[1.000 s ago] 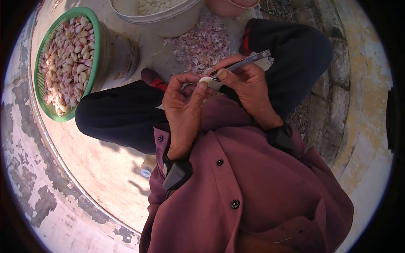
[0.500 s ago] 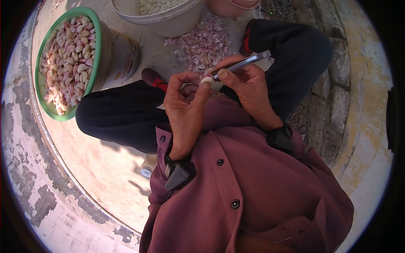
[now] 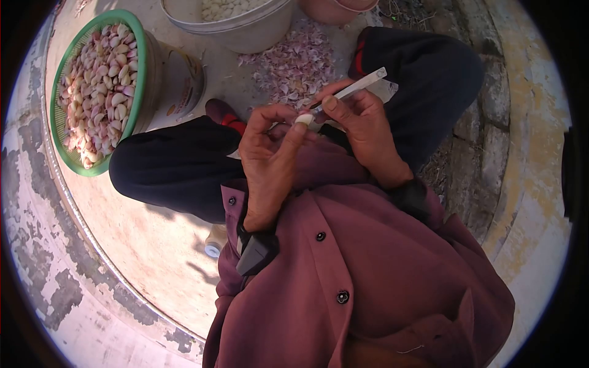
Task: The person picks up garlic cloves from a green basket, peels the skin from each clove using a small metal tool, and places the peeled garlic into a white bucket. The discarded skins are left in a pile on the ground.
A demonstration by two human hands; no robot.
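My left hand (image 3: 270,159) pinches a pale garlic clove (image 3: 303,119) between thumb and fingers, in front of my lap. Close against it, my right hand (image 3: 366,129) is closed round a small knife (image 3: 362,83), whose flat metal handle sticks up to the right past my thumb. The knife's working end meets the clove, though fingers partly hide the contact. Below and beyond both hands, a heap of pink and white garlic skins (image 3: 294,67) lies on the ground.
A green-rimmed basket (image 3: 142,67) full of unpeeled garlic cloves (image 3: 101,86) stands at left on a bucket (image 3: 181,86). Ahead, a white bucket (image 3: 257,27) holds peeled cloves (image 3: 227,8), with a pink tub (image 3: 337,11) beside it. Brick edging (image 3: 491,104) runs along the right.
The knife has turned in my right hand, so its handle now shows a bright flat side. My fingers have shifted slightly around the clove, which now shows more of its pale surface.
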